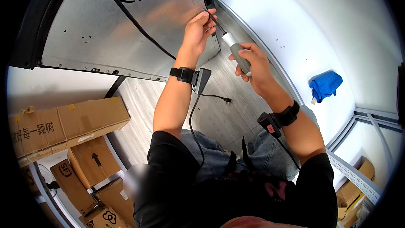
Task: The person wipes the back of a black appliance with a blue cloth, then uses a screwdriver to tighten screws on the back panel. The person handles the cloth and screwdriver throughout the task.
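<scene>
My right hand (253, 65) is wrapped round the grey and white handle of a screwdriver (239, 55). Its thin dark shaft slants up and left to the side edge of a large metal appliance panel (126, 38). At that edge, my left hand (199, 29) has its thumb and fingers closed round the front end of the shaft. The screwdriver's tip, and any screw there, is hidden by the fingers. A black power cord (139, 27) runs across the panel and passes behind my left wrist. Round vent slots show near the panel's top.
A power plug (228, 100) lies on the wood-look floor between my arms. To the left, cardboard boxes (93, 160) fill a shelf. A blue cloth (325, 86) rests on the white surface at right, behind a metal frame rail (274, 63). Each wrist wears a strapped, cabled device.
</scene>
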`<move>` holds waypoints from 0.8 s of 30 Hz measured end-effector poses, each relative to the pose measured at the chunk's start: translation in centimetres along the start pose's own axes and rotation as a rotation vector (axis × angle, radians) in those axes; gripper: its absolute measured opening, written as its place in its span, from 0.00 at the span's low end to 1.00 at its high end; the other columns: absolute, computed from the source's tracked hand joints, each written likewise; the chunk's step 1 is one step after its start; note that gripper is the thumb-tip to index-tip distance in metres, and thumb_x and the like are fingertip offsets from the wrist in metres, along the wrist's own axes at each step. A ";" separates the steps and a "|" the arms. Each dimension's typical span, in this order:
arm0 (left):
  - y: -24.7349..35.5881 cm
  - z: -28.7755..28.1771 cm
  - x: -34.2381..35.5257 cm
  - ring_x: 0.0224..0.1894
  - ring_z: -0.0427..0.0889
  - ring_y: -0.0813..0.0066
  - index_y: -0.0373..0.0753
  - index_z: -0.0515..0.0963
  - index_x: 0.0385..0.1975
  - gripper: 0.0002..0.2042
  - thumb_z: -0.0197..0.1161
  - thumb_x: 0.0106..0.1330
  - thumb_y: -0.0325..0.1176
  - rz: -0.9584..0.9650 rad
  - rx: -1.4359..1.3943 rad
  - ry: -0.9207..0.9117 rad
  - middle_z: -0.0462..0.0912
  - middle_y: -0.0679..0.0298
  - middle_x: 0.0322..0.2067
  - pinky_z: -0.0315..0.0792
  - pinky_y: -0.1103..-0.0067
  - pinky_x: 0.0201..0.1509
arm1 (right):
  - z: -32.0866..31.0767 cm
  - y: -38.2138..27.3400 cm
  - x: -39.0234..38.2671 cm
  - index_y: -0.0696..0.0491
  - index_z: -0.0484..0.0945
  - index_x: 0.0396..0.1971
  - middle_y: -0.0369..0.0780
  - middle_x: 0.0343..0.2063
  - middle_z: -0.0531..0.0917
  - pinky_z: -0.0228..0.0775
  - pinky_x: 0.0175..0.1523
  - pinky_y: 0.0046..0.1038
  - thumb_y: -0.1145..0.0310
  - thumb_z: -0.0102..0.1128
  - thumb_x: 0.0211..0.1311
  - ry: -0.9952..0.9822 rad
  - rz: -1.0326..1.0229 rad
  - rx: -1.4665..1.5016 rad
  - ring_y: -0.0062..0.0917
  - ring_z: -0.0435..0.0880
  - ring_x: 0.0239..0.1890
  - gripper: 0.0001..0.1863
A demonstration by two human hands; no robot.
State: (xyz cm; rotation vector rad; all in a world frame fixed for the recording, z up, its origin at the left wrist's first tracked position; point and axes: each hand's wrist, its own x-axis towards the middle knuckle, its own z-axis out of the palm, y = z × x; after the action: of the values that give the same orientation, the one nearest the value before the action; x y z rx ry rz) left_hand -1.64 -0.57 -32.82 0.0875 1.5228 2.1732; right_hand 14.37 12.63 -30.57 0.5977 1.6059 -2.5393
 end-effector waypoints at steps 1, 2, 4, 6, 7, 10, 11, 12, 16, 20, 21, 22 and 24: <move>0.0 0.0 0.1 0.37 0.74 0.79 0.36 0.75 0.48 0.13 0.46 0.71 0.34 0.004 0.003 0.003 0.78 0.67 0.36 0.70 0.81 0.42 | -0.1 0.0 0.1 0.60 0.66 0.47 0.45 0.33 0.80 0.57 0.16 0.20 0.67 0.48 0.62 0.001 -0.001 0.007 0.21 0.75 0.19 0.17; 0.0 -0.1 0.3 0.37 0.74 0.80 0.36 0.75 0.47 0.13 0.47 0.71 0.34 0.007 0.005 0.007 0.78 0.67 0.36 0.70 0.81 0.42 | -0.1 -0.1 0.2 0.60 0.66 0.47 0.45 0.33 0.80 0.57 0.16 0.21 0.67 0.48 0.62 0.001 0.000 0.014 0.21 0.75 0.18 0.17; -0.1 -0.2 0.4 0.37 0.74 0.80 0.36 0.76 0.47 0.13 0.47 0.71 0.34 0.009 0.015 0.023 0.78 0.67 0.37 0.70 0.81 0.42 | -0.2 -0.5 0.2 0.61 0.66 0.48 0.45 0.33 0.80 0.57 0.15 0.21 0.67 0.47 0.62 -0.016 0.014 0.028 0.21 0.74 0.18 0.17; -0.1 -0.2 0.5 0.37 0.74 0.80 0.36 0.76 0.47 0.13 0.47 0.71 0.34 0.004 0.034 0.042 0.79 0.66 0.37 0.70 0.81 0.42 | -0.4 -0.7 0.3 0.61 0.65 0.48 0.45 0.33 0.80 0.56 0.15 0.20 0.68 0.47 0.63 -0.030 0.020 0.039 0.21 0.74 0.18 0.17; -0.1 -0.2 0.6 0.37 0.74 0.80 0.36 0.76 0.47 0.13 0.47 0.71 0.34 0.013 0.035 0.045 0.79 0.66 0.37 0.70 0.81 0.41 | -0.5 -0.7 0.4 0.62 0.65 0.48 0.45 0.33 0.80 0.56 0.15 0.20 0.68 0.47 0.63 -0.038 0.020 0.040 0.21 0.74 0.18 0.17; -0.4 -0.2 0.8 0.36 0.74 0.80 0.35 0.76 0.47 0.13 0.47 0.71 0.34 0.030 0.029 0.052 0.79 0.66 0.37 0.70 0.82 0.41 | -0.8 -0.9 0.6 0.62 0.65 0.49 0.46 0.33 0.80 0.56 0.16 0.20 0.68 0.47 0.63 -0.058 0.022 0.068 0.21 0.74 0.17 0.17; -0.4 -0.2 0.9 0.36 0.74 0.80 0.35 0.76 0.46 0.13 0.47 0.71 0.34 0.033 0.021 0.058 0.79 0.66 0.36 0.70 0.82 0.41 | -0.8 -1.0 0.7 0.62 0.66 0.49 0.46 0.33 0.80 0.56 0.16 0.20 0.68 0.47 0.63 -0.066 0.023 0.080 0.21 0.74 0.17 0.17; -0.4 -0.2 0.9 0.36 0.74 0.80 0.35 0.76 0.46 0.13 0.47 0.71 0.34 0.035 0.012 0.064 0.79 0.66 0.36 0.70 0.82 0.40 | -0.9 -1.0 0.7 0.62 0.66 0.48 0.46 0.33 0.80 0.56 0.16 0.20 0.68 0.46 0.64 -0.064 0.027 0.086 0.21 0.74 0.17 0.17; -0.5 0.1 1.0 0.35 0.74 0.79 0.35 0.76 0.46 0.13 0.47 0.71 0.34 0.039 0.003 0.068 0.79 0.65 0.35 0.70 0.82 0.40 | -1.0 -1.2 0.8 0.62 0.66 0.47 0.46 0.33 0.80 0.56 0.16 0.20 0.68 0.46 0.64 -0.069 0.045 0.125 0.22 0.74 0.18 0.16; -0.6 0.0 0.9 0.35 0.74 0.79 0.34 0.76 0.46 0.13 0.47 0.71 0.34 0.059 -0.013 0.072 0.79 0.65 0.34 0.70 0.82 0.39 | -1.6 -0.9 1.4 0.62 0.66 0.46 0.47 0.33 0.81 0.56 0.16 0.20 0.68 0.46 0.64 -0.154 0.107 0.297 0.21 0.74 0.18 0.15; -0.5 0.2 0.8 0.35 0.74 0.79 0.34 0.76 0.46 0.13 0.47 0.71 0.34 0.062 -0.019 0.076 0.79 0.65 0.34 0.70 0.82 0.39 | -1.9 -0.7 1.7 0.62 0.67 0.46 0.47 0.33 0.81 0.56 0.16 0.20 0.68 0.46 0.64 -0.175 0.135 0.348 0.22 0.74 0.18 0.15; -0.6 0.2 0.9 0.34 0.74 0.79 0.34 0.76 0.45 0.13 0.47 0.71 0.34 0.060 -0.017 0.079 0.79 0.65 0.34 0.70 0.82 0.39 | -2.2 -0.6 1.9 0.62 0.67 0.46 0.47 0.33 0.81 0.57 0.16 0.20 0.68 0.46 0.64 -0.197 0.162 0.399 0.22 0.74 0.18 0.15; -0.7 0.1 0.9 0.34 0.75 0.79 0.34 0.76 0.45 0.13 0.48 0.71 0.34 0.060 -0.010 0.093 0.79 0.66 0.33 0.70 0.82 0.38 | -2.1 -0.7 1.8 0.61 0.67 0.46 0.46 0.34 0.81 0.58 0.18 0.21 0.69 0.48 0.63 -0.193 0.157 0.367 0.23 0.75 0.19 0.15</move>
State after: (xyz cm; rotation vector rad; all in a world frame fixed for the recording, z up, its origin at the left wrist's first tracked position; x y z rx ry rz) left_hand -2.20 0.11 -33.57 0.0297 1.5785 2.2605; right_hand 13.04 15.03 -31.38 0.4648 0.9987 -2.6892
